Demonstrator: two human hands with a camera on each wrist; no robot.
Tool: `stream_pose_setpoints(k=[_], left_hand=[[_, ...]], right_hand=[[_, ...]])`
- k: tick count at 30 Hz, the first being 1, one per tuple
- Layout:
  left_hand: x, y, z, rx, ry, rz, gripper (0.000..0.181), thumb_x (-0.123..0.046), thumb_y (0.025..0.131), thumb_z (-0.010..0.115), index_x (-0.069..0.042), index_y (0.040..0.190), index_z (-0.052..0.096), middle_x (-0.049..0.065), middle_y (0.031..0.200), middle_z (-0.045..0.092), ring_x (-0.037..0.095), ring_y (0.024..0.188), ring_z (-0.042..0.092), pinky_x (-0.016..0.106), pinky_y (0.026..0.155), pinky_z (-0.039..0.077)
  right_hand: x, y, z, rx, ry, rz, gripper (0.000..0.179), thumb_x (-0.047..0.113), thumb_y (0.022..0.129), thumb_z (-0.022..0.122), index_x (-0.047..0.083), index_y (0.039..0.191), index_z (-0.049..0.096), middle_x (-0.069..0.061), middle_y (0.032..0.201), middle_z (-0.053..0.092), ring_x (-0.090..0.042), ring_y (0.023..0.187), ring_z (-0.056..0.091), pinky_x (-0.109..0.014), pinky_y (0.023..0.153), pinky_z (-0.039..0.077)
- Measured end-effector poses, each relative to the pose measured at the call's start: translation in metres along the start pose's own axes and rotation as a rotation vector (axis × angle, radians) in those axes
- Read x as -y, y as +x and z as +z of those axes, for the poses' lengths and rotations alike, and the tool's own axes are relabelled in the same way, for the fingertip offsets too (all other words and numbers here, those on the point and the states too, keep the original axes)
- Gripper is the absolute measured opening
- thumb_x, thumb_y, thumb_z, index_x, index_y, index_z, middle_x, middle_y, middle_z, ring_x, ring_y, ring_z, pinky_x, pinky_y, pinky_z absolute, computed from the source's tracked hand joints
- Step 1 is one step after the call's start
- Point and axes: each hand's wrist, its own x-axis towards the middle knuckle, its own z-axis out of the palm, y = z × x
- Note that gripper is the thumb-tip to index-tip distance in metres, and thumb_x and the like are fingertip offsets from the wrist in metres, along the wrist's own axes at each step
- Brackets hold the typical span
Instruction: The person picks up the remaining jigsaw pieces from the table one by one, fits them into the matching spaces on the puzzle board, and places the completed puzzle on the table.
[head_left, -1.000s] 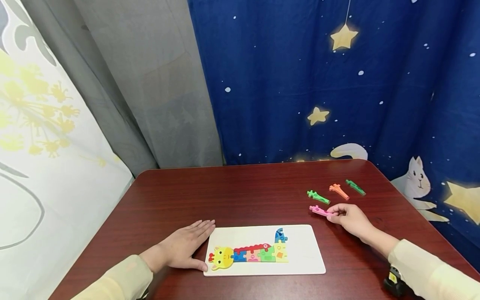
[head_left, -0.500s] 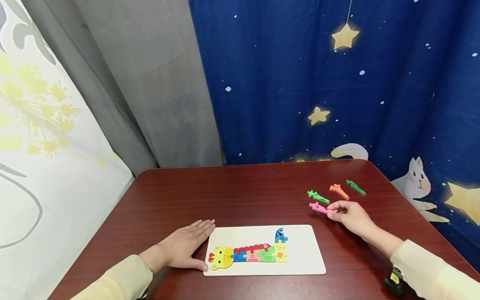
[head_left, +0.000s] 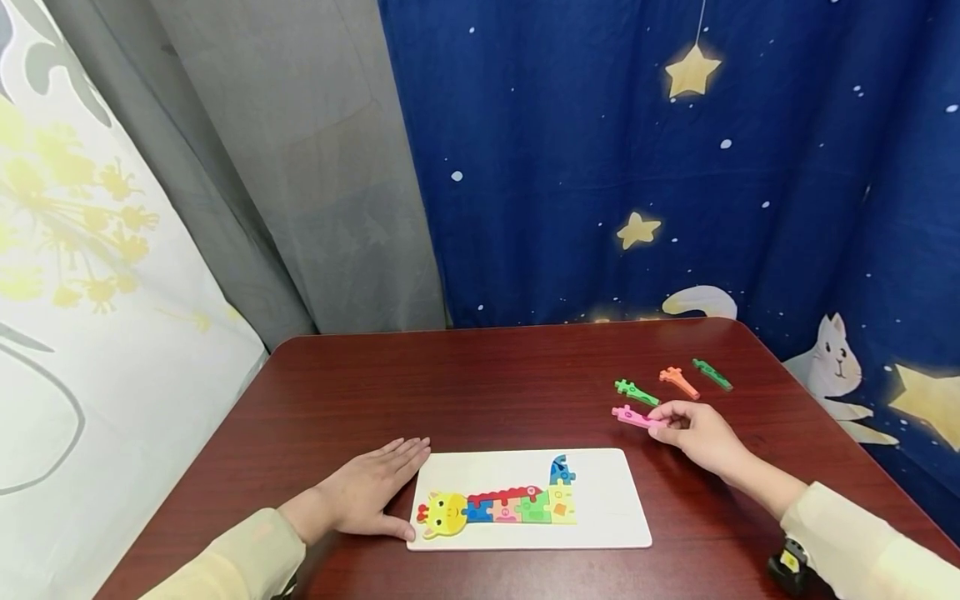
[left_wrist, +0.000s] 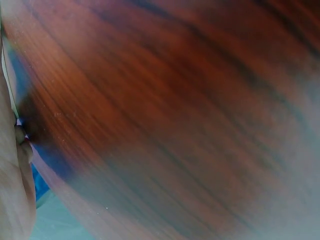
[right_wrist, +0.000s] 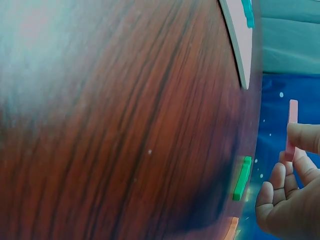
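My right hand (head_left: 701,435) pinches the end of a pink puzzle piece (head_left: 630,416) between thumb and fingers; the right wrist view shows the pink piece (right_wrist: 292,112) lifted off the table. On the left, my left hand (head_left: 375,493) lies flat with fingers extended, its thumb at the near left corner of a white puzzle board (head_left: 611,500). A giraffe puzzle lies on that board: a yellow giraffe head (head_left: 444,515), then joined colored body pieces and a blue piece (head_left: 560,472) pointing upward. In the left wrist view only the edge of the hand shows.
Beyond the right hand lie a light green piece (head_left: 636,392), an orange piece (head_left: 679,382) and a dark green piece (head_left: 712,374). The dark red wooden table (head_left: 450,392) ends at a blue starry curtain (head_left: 555,208) and a grey curtain (head_left: 322,208).
My right hand has shifted slightly left and a little away from me, carrying the pink piece. The left hand and the board stay where they were.
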Motion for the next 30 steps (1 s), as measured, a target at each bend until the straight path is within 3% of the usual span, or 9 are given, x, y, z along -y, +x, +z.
stream_pose_setpoints(k=[13, 30], left_hand=[[0.000, 0.001, -0.001, -0.001, -0.003, 0.001, 0.108, -0.083, 0.082, 0.034, -0.001, 0.152, 0.028, 0.011, 0.157, 0.027, 0.026, 0.143, 0.027, 0.039, 0.115, 0.025], [0.000, 0.001, -0.001, 0.001, -0.008, 0.002, 0.108, -0.083, 0.082, 0.035, -0.001, 0.151, 0.029, 0.012, 0.157, 0.027, 0.026, 0.143, 0.027, 0.039, 0.115, 0.025]], right_hand=[[0.012, -0.009, 0.004, 0.030, -0.001, -0.031, 0.020, 0.014, 0.086, 0.074, 0.003, 0.103, 0.070, -0.004, 0.080, 0.060, -0.021, 0.074, 0.051, -0.026, 0.060, 0.043], [0.016, -0.018, 0.012, 0.076, 0.078, -0.071, 0.020, 0.011, 0.085, 0.075, 0.002, 0.101, 0.069, -0.005, 0.081, 0.061, -0.019, 0.074, 0.052, -0.025, 0.063, 0.045]])
